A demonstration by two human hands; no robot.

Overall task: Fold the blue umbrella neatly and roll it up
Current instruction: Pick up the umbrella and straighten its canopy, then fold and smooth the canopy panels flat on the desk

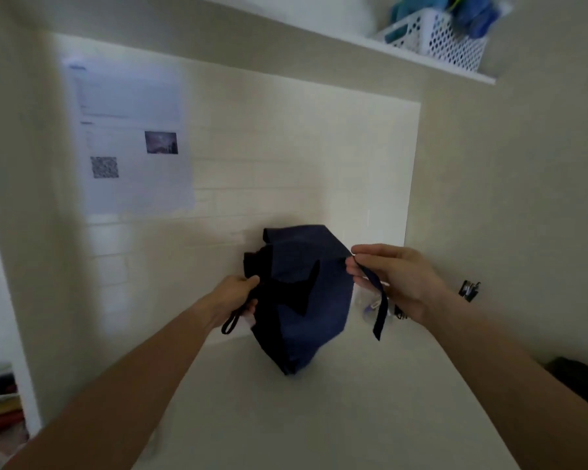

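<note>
The blue umbrella [306,300] is collapsed and hangs loose in the air above a white counter [336,418], its dark blue canopy bunched in uneven folds with the tip pointing down. My left hand [233,300] is closed around the handle end at the umbrella's left side, and a black wrist loop dangles below it. My right hand [392,279] pinches the canopy's right edge where the blue closure strap [379,308] is attached; the strap hangs down freely. The handle itself is hidden by my left hand.
A white tiled wall stands close behind, with a printed paper sheet [129,137] stuck on it at left. A white perforated basket [435,39] with blue items sits on a high shelf. A black clip [469,289] hangs on the right wall. Clutter lies at lower left.
</note>
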